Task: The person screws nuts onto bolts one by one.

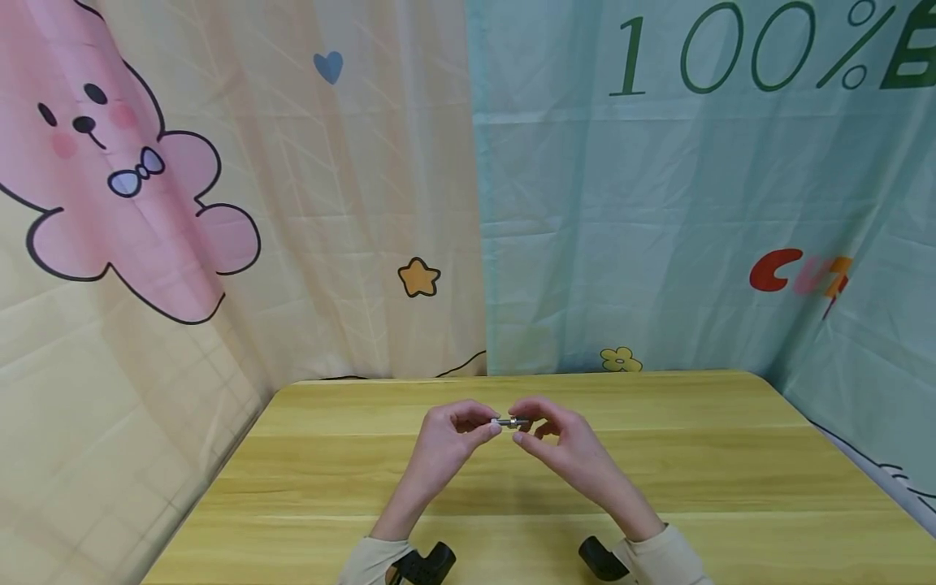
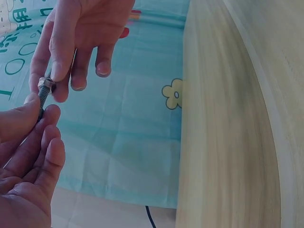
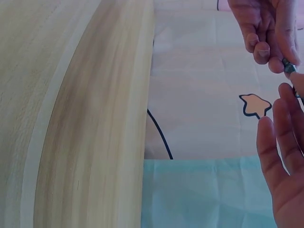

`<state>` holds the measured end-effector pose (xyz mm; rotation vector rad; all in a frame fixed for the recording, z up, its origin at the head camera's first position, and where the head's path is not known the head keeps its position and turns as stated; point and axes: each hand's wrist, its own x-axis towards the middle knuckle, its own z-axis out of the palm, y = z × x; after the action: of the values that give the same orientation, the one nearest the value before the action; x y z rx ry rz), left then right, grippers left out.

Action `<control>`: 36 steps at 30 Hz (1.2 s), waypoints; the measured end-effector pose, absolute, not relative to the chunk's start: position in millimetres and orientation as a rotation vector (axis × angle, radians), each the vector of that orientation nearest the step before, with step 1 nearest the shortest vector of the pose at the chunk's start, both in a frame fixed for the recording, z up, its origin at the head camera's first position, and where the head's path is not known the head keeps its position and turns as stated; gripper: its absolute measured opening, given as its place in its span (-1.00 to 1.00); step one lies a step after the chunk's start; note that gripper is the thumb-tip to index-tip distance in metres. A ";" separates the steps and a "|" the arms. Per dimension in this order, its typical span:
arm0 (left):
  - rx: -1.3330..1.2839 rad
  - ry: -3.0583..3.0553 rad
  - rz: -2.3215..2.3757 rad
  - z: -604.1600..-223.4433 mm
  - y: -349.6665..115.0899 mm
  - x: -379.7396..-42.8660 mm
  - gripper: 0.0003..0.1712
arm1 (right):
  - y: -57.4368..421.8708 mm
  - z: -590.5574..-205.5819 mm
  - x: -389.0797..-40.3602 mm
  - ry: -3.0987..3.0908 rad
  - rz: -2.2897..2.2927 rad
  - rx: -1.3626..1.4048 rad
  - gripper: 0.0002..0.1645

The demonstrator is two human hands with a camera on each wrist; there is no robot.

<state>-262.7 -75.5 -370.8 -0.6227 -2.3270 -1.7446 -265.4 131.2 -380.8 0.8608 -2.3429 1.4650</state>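
Observation:
A small metal bolt (image 1: 504, 422) is held level above the table, between both hands. My left hand (image 1: 455, 432) pinches its dark end between thumb and fingertips. Threads show along the bolt's shaft (image 2: 43, 96), and a shiny nut (image 2: 46, 82) sits on it toward the other side. The thumb and index finger of my right hand (image 1: 563, 443) are at either side of that nut, its other fingers spread loosely. In the right wrist view, my right hand (image 3: 287, 166) partly covers the bolt near the frame's edge.
Below the hands lies a wooden table (image 1: 351, 471) with rounded far corners. Behind it hang a cream curtain (image 1: 351, 203) with a pink bear print and a blue-green curtain (image 1: 621, 203) with lettering. Black wrist mounts (image 1: 431, 562) sit at both sleeves.

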 end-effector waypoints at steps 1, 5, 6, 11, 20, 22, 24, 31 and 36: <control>-0.626 -2.322 -1.750 -370.7 -75.4 -262.5 -0.92 | 131.2 -380.5 -265.2 -2.333 1.461 0.870 -0.77; -0.645 -2.307 -1.760 -371.0 -75.9 -262.4 -0.92 | 131.4 -379.2 -264.5 -2.325 1.472 0.879 -0.82; -0.649 -2.304 -1.763 -371.1 -76.1 -262.4 -0.92 | 131.5 -378.9 -264.3 -2.329 1.478 0.876 -0.83; -0.681 -2.294 -1.772 -372.3 -77.7 -263.1 -0.92 | 131.0 -379.9 -264.6 -2.368 1.514 0.855 -0.86; -0.706 -2.291 -1.759 -371.4 -78.5 -262.7 -0.95 | 128.2 -379.1 -262.7 -2.455 1.521 0.758 -0.65; -0.707 -2.286 -1.762 -371.6 -78.0 -263.0 -0.95 | 127.7 -378.3 -262.0 -2.454 1.526 0.750 -0.69; -0.700 -2.285 -1.757 -372.0 -77.4 -263.2 -0.94 | 127.8 -378.2 -261.5 -2.434 1.531 0.780 -0.71; -0.681 -2.302 -1.747 -373.1 -78.1 -263.3 -0.94 | 128.8 -379.8 -262.3 -2.357 1.483 0.909 -0.74; -0.690 -2.305 -1.754 -372.1 -78.1 -263.1 -0.94 | 129.3 -379.6 -263.4 -2.370 1.474 0.894 -0.83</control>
<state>-263.1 -78.1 -372.1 -0.6899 -2.3049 -1.7536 -263.4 129.3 -379.6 0.8938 -2.3702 1.4742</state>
